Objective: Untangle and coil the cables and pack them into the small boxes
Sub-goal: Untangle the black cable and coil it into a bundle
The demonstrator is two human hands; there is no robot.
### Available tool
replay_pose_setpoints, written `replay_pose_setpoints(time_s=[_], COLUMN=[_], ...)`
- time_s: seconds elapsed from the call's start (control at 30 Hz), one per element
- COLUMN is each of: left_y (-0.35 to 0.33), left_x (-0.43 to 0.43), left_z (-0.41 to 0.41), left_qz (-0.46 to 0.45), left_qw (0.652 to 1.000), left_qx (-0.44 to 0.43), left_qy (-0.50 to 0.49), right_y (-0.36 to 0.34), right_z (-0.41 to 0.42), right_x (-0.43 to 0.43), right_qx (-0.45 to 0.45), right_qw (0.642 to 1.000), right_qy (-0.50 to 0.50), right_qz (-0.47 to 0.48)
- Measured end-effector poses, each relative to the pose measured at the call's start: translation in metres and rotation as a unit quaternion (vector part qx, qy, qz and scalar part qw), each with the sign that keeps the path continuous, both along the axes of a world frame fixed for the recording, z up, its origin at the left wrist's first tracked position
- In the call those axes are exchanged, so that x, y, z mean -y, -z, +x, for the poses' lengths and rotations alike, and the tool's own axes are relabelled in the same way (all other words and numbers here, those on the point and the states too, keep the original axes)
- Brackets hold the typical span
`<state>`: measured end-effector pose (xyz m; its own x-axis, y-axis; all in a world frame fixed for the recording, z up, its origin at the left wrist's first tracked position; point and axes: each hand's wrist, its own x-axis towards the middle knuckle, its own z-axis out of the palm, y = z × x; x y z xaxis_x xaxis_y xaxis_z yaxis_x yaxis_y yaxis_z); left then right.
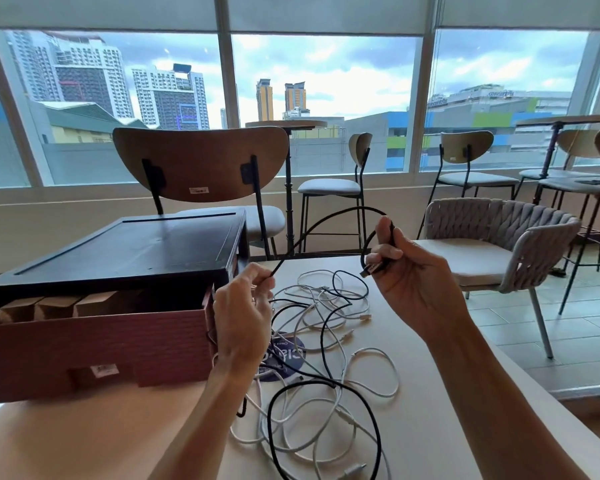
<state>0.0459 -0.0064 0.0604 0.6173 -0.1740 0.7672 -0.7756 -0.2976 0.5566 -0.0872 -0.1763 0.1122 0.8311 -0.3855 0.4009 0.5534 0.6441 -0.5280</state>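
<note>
A black cable [321,221] arcs in the air between my two hands, and the rest of it trails down into the pile on the table. My right hand [404,271] grips a small loop of it with the plug end sticking out near the palm. My left hand [243,310] pinches the cable lower down, beside the box. Several white cables [326,403] lie tangled with black ones on the pale table [430,427]. Small brown cardboard boxes [56,306] stand in a row inside the big maroon box [94,355].
A black lid [125,251] lies across the back of the maroon box. A round dark sticker [284,358] sits under the cables. Behind the table are a wooden chair [201,164], a woven armchair [499,237] at right, and bar stools by the windows.
</note>
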Motion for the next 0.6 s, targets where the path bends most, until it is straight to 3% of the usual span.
replay_pose_setpoints(time_s=[0.1,0.2,0.37,0.6], left_y=[0.002,0.006,-0.005,-0.035], left_x=[0.002,0.005,0.004,-0.014], left_z=[0.001,0.005,-0.006,-0.012], left_qz=[0.027,0.112,0.296,0.345], left_qw=[0.998,0.986,0.932,0.896], left_qx=[-0.012,-0.018,0.009,-0.056], left_qy=[0.049,0.119,0.207,0.274], right_y=[0.001,0.002,0.007,0.019], right_z=[0.000,0.001,0.005,0.012], right_x=[0.000,0.000,0.004,0.005], right_qx=[-0.007,-0.012,-0.061,-0.130], right_qw=[1.000,0.999,0.990,0.931], right_qy=[-0.009,-0.002,0.091,0.258], right_qz=[-0.013,-0.031,-0.089,-0.223])
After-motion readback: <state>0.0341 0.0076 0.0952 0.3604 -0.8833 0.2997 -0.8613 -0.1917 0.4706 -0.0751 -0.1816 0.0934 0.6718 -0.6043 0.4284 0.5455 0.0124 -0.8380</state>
